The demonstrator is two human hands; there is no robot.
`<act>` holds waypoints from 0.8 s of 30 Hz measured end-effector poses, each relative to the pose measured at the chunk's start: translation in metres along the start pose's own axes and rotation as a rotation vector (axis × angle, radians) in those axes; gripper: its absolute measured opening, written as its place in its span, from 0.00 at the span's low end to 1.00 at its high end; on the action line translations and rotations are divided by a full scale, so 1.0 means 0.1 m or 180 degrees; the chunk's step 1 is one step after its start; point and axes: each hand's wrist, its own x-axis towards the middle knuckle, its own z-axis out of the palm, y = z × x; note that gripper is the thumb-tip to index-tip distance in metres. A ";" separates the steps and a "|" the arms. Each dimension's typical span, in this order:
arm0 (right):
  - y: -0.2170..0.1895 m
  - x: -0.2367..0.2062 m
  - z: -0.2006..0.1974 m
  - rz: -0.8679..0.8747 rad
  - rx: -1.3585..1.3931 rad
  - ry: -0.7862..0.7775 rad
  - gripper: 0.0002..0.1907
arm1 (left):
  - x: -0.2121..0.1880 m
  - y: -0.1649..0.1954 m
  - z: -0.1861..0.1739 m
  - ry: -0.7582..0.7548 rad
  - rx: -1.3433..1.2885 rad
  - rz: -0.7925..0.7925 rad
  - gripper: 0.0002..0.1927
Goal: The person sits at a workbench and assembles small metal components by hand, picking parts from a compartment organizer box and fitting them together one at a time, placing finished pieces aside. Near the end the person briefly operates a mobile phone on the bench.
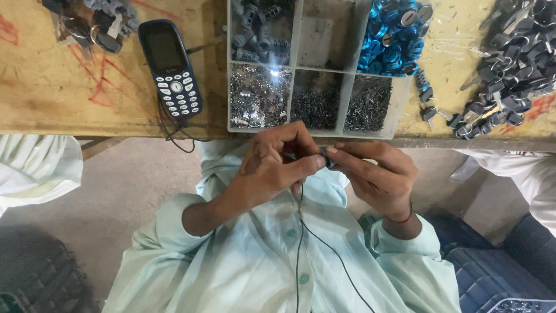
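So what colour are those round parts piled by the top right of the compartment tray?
Bright blue, some with silvery centres; the head view shows them.

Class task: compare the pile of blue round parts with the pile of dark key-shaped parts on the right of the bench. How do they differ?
The blue round metallic parts are bright, disc-shaped and heaped at the edge of the clear plastic divided tray. The dark key-shaped parts are black-grey, elongated and spread loose on the yellow bench. Both are many small identical pieces.

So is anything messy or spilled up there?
Yes. A few dark parts lie loose on the table beside the tray, strayed from the big pile on the right. Red scribbles mark the tabletop.
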 end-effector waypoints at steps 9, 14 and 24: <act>-0.03 0.02 0.08 0.0236 0.0012 0.0416 0.20 | 0.00 0.02 0.02 0.0119 -0.0228 0.0020 0.09; -0.08 0.05 0.09 -0.0079 -0.0189 0.0445 0.18 | -0.01 0.08 0.00 0.0089 0.0092 0.0079 0.10; -0.28 0.21 0.07 -0.0091 -0.0848 0.0142 0.15 | -0.06 0.17 0.08 0.0604 0.2163 0.2249 0.08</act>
